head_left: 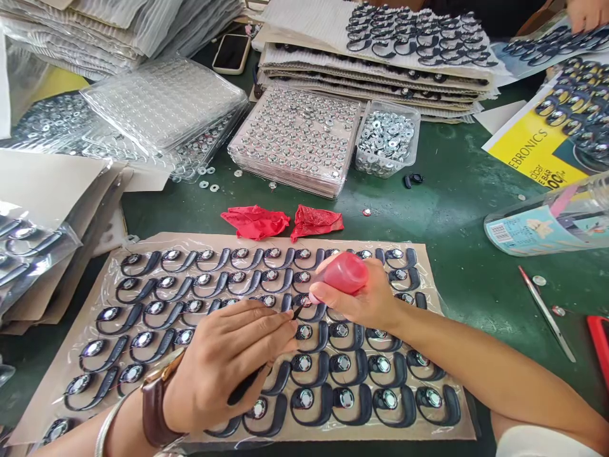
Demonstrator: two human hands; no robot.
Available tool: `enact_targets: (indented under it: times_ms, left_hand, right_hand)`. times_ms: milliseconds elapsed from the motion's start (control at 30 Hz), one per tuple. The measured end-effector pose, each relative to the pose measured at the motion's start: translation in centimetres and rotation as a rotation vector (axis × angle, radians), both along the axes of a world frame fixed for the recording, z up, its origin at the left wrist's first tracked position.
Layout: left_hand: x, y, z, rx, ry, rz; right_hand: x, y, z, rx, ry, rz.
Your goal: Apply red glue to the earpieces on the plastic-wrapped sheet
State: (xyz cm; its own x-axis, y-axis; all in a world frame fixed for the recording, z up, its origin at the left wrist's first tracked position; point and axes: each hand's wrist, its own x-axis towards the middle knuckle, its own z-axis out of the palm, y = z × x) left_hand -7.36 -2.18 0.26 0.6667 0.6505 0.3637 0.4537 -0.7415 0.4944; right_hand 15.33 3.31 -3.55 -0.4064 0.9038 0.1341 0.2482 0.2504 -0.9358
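My right hand (371, 304) is closed around a red squeeze bottle (345, 273), its narrow end pointing down and left at one piece in the rows. My left hand (233, 355) grips dark tweezers (245, 386), whose thin tip comes out by the fingertips close to that same piece. Beneath both hands lies a brown cardboard sheet (450, 428) under clear film. Rows of black ear-hook earphone shells (309, 406) cover it, each with a round silver disc inside. My hands and forearms hide some of the shells.
Two crumpled red pieces (255, 222) lie beyond the sheet. Behind them are a stacked tray of round parts (295, 136) and a tub of metal washers (386, 136). A clear jar (547, 222) and metal tweezers (547, 314) lie right. Another person's hand (587, 14) is far right.
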Motion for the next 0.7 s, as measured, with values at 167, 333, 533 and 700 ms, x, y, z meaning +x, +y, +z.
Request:
enact_targets:
  times_ms: [167,333,533,700]
  left_hand:
    - [0.2,0.7,0.0,-0.112,-0.126,0.121]
    - [0.0,0.5,-0.2,-0.084,-0.123,0.089]
    - [0.1,0.2,-0.1,0.018,-0.042,0.031]
    - [0.5,-0.1,0.2,0.1,-0.002,0.026]
  right_hand:
    - [-0.1,0.0,0.0,0.147,0.024,0.023]
    - [1.4,0.8,2.9,-0.118,0.084,0.115]
    - [6.0,3.2,6.9,-0.366,0.017,0.35]
    - [6.7,2.3,6.7,-0.264,-0.032,0.262]
